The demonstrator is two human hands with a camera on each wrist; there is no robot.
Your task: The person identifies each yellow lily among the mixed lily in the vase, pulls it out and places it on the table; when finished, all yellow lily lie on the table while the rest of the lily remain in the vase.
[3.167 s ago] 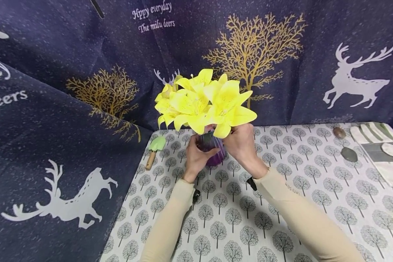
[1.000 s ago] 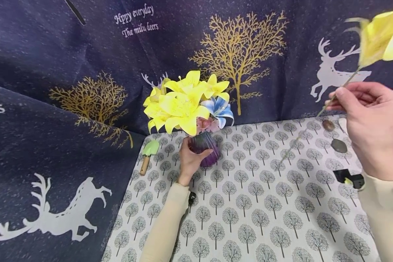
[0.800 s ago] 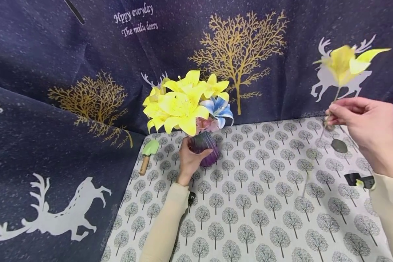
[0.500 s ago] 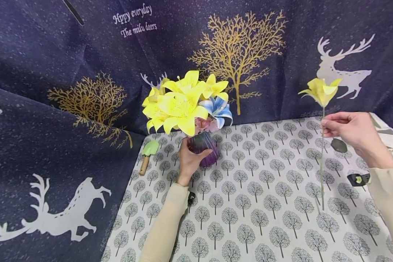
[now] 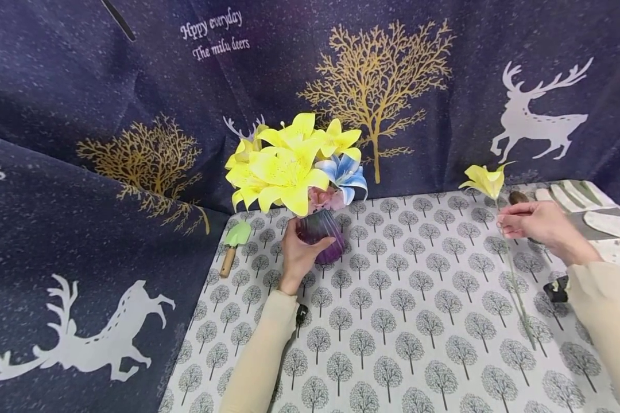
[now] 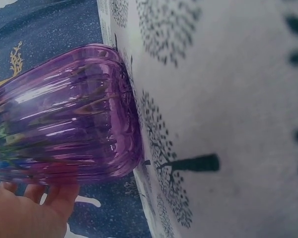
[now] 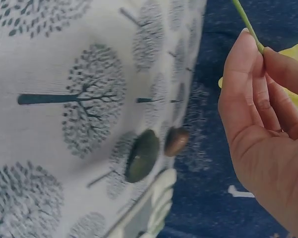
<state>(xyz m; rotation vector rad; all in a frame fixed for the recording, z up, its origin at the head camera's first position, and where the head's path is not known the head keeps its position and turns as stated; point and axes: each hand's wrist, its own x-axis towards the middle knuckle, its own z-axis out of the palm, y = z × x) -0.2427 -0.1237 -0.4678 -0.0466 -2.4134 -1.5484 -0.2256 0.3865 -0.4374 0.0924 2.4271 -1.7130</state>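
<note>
At the back of the table, a purple ribbed glass vase (image 5: 333, 249) holds several yellow lilies (image 5: 289, 166), a blue lily (image 5: 345, 173) and pink blossoms (image 5: 326, 198). My left hand (image 5: 298, 252) grips the vase from its left side, thumb across the front. In the left wrist view the vase's base (image 6: 121, 114) meets the tablecloth. Over on the right, my right hand (image 5: 534, 223) pinches the stem (image 7: 247, 21) of a single yellow lily (image 5: 485, 180) between thumb and fingers. The bloom points up, and the long stem slants down toward the cloth.
A small trowel (image 5: 232, 248) with a green blade lies left of the vase. Behind my right hand are a brown stone (image 5: 518, 197), a dark green stone (image 7: 142, 156) and striped gloves (image 5: 607, 221). A dark printed curtain (image 5: 268, 74) borders the table's back and left.
My right hand has drawn one yellow lily out of the vase, carried it far right, and lowered it toward the table, uncovering the blue lily. My left hand stays on the vase.
</note>
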